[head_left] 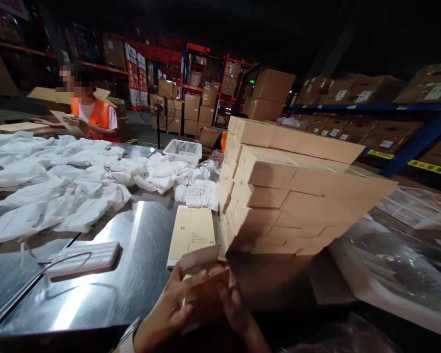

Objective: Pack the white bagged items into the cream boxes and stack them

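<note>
Low in the middle of the head view, a small cream cardboard box [206,298] with a raised flap is held between both of my hands. My left hand [172,296] is closed round its left side, thumb across the front. On its right side, the fingers of my right hand [235,299] press against the card. Just beyond lies a flat cream box [191,230] with small print on its face. A tall stack of like cream boxes [279,191] rises directly to the right. What is inside the held box cannot be seen.
Many white bags [55,181] cover the metal table's [132,274] far left. A white power strip [83,260] with a cable lies nearer. A white basket [183,151] stands behind; a white tray [397,289] with clear plastic sits right. Across the table, a person in an orange vest [95,117] holds cardboard.
</note>
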The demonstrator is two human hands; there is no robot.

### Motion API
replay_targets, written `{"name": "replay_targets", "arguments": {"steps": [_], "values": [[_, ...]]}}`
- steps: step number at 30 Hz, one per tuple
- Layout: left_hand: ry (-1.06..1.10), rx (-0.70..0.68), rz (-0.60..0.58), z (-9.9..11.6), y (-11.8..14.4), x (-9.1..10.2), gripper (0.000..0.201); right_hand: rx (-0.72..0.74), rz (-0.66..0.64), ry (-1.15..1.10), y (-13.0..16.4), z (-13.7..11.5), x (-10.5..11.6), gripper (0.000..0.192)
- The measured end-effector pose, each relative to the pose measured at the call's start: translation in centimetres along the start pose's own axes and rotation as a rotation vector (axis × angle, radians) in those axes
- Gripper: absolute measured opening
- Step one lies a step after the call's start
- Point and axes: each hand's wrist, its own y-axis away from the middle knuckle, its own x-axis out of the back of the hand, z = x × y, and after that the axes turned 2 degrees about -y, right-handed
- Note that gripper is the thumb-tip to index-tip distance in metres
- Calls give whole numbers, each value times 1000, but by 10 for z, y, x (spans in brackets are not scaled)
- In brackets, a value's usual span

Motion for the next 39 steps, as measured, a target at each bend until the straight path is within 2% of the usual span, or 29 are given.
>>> {"name": "replay_targets", "arguments": {"steps": [2, 4, 5, 6, 7, 9, 11, 13, 15, 17, 19, 24, 27, 29, 31, 36, 39], "values": [[57, 98, 183, 3, 2, -13, 41, -88, 25, -214, 1, -2, -10, 43], [190, 199, 443, 0, 7, -26, 27, -181, 66, -424, 3, -2, -17, 54], [278, 245, 529, -2, 9, -31, 24, -210, 79, -474, 3, -1, -19, 59], [359, 293, 564, -3, 9, -33, 28, -228, 82, -491, 2, 0, -20, 61], [418, 343, 536, -4, 8, -33, 36, -229, 74, -481, 2, 1, -20, 62], [411, 425, 391, -2, 5, -27, 40, -148, 61, -360, 0, -1, -18, 61], [261, 428, 299, 3, 2, -19, 33, 97, 158, -70, -1, -10, -17, 60], [113, 336, 291, 6, 4, -14, 29, 467, 277, 327, -1, -27, -17, 54], [29, 251, 295, 10, 9, -15, 30, 771, 215, 639, -1, -49, -20, 43], [12, 243, 278, 14, 15, -19, 37, 888, 25, 780, 0, -71, -24, 32], [19, 268, 245, 22, 18, -21, 44, 900, -57, 835, -1, -86, -29, 26], [12, 320, 66, 58, 12, -12, 53, 1002, -33, 882, 0, -98, -35, 22], [-52, 199, -6, 70, 6, -7, 63, 1034, -43, 914, 6, -98, -34, 25], [-89, 75, 6, 69, 4, -7, 72, 1045, -19, 921, 11, -98, -33, 28], [-111, 15, 40, 66, 3, -9, 77, 1039, 4, 906, 13, -96, -34, 28], [-126, 33, 109, 63, 2, -13, 72, 985, 81, 896, 11, -84, -43, 22], [-56, 115, 111, 62, 0, -13, 63, 878, 165, 741, 5, -77, -48, 17]]}}
